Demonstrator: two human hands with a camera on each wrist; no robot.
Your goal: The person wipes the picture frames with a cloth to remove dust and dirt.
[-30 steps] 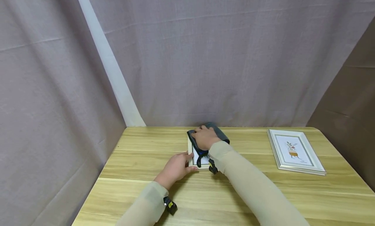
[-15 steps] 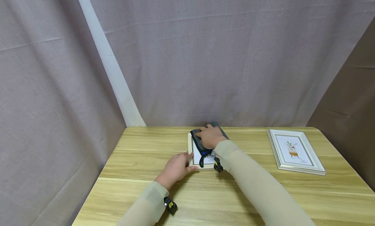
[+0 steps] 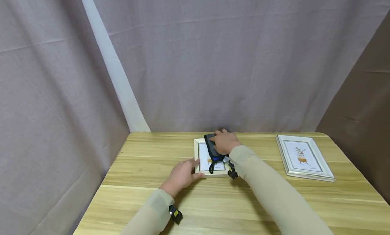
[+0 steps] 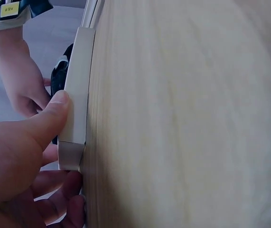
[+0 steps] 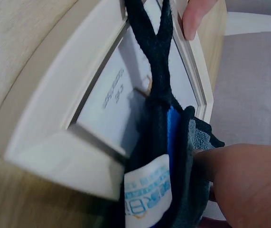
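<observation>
In the head view a white picture frame (image 3: pixel 199 141) lies face up on the wooden table, with a print under its glass. My left hand (image 3: pixel 181 174) holds its near left corner, the thumb along the near edge and fingers at the left side. My right hand (image 3: pixel 224 142) holds a folded grey cleaning cloth (image 3: pixel 211 147) with black edging down on the frame's right part. A black loop and a white label (image 5: pixel 147 190) hang from the cloth in the right wrist view. The hand and cloth hide much of the print.
On the right of the table (image 3: pixel 146 208) lie more white picture frames (image 3: pixel 303 157), apparently stacked, the top one showing a plant-pot print. A grey curtain (image 3: pixel 195 66) hangs right behind the table's back edge.
My right hand has slid the cloth to the right across the frame, uncovering more of the print's left side. My left hand has stayed at the corner.
</observation>
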